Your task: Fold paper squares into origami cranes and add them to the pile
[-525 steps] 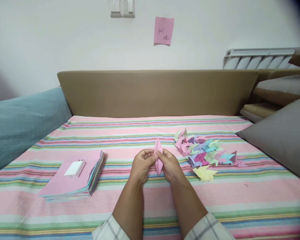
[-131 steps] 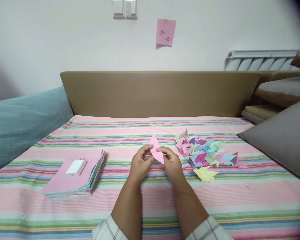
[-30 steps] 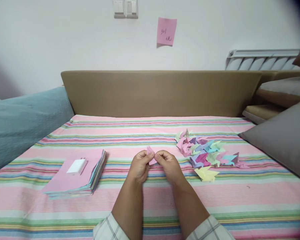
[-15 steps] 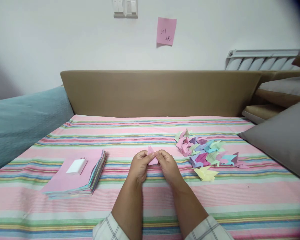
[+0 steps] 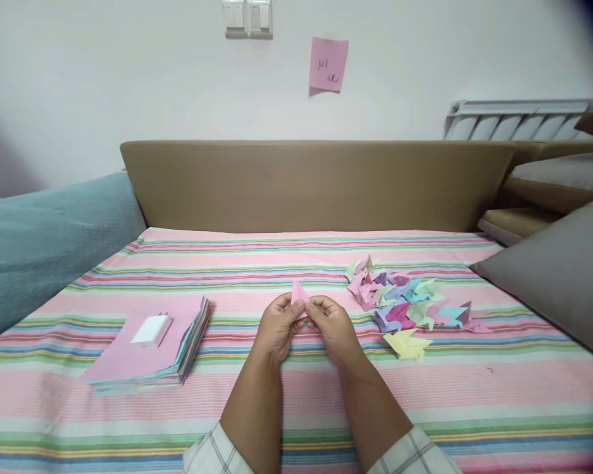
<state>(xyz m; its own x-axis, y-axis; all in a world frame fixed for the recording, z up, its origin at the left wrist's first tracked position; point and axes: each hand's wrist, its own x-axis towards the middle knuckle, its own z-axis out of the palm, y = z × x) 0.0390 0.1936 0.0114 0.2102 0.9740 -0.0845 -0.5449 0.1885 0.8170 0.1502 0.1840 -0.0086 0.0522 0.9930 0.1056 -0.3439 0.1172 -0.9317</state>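
Note:
A small folded piece of pink paper [image 5: 298, 291] is pinched between both hands in the middle of the view, its pointed tip facing away from me. My left hand [image 5: 278, 327] grips its left side, with the thumb on top. From the right, my right hand [image 5: 333, 325] holds the lower edge between thumb and fingers, the two thumbs close together. The paper's lower part is partly hidden by the fingers. To the right of my hands lies a cluster of folded paper figures [image 5: 395, 296] in several colours, a yellow one [image 5: 408, 344] nearest to me.
On the left, a stack of coloured paper [image 5: 123, 352] carries a white charger [image 5: 151, 330]. A striped cloth [image 5: 257, 260] covers the surface. Behind it stands a brown backrest [image 5: 316, 187]. Grey cushions [image 5: 563, 263] are at the right, a blue-green cushion [image 5: 54, 237] at the left.
The pink paper has shifted slightly away from me in the fingers, and its tip sticks out farther. My right thumb and fingers have moved closer to the left thumb.

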